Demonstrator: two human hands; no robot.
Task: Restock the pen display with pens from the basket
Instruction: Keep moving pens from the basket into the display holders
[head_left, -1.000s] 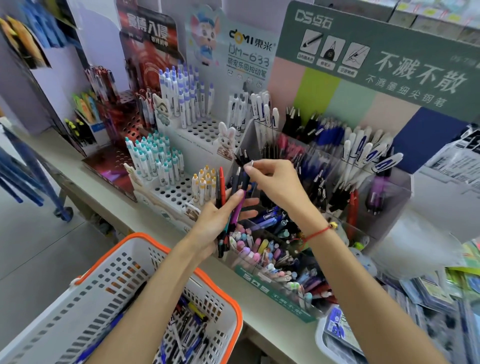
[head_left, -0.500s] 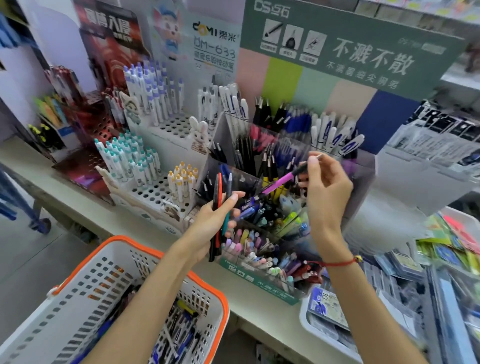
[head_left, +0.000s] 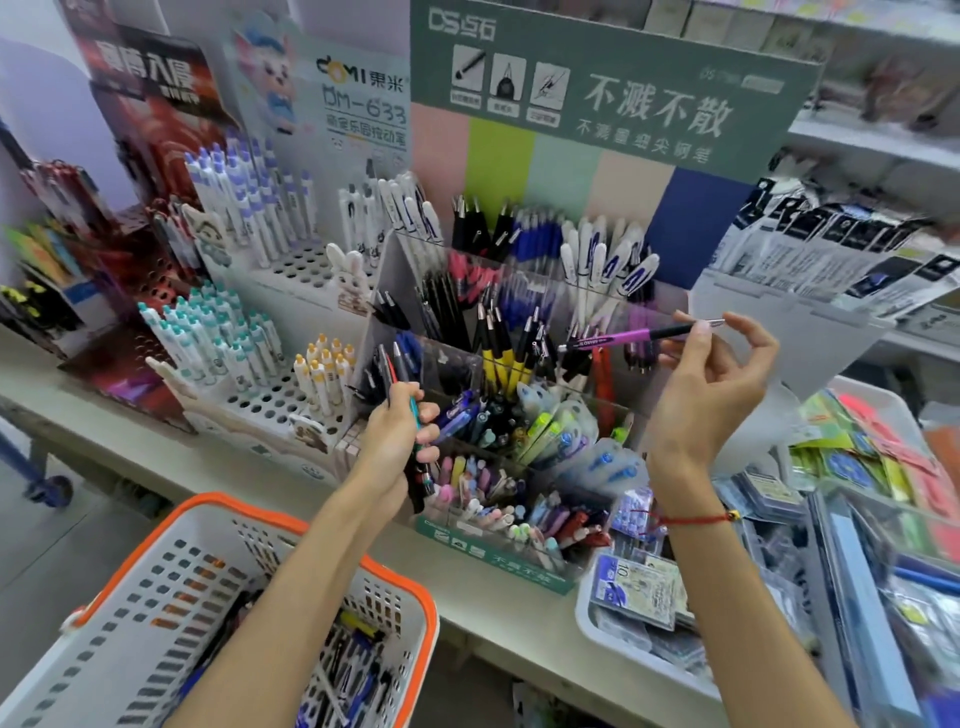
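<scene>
Right hand (head_left: 709, 395) pinches a purple pen (head_left: 631, 335) near its clip end, held roughly level above the tiered clear pen display (head_left: 498, 564). Left hand (head_left: 397, 434) grips a bundle of pens (head_left: 400, 379), lower ends hidden behind the palm. Basket (head_left: 171, 618), orange-rimmed, cut off at lower left; contents blurred.

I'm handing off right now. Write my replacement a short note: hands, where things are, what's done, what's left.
Right hand pinches one purple pen, held level above the clear display, not yet slotted.
Left hand grips a small bundle of pens at the display's left edge.
Basket, lower left, holds more pens.
Done: display largely stocked.
Left: slot the purple pen, the bundle, then the basket's pens.
</scene>
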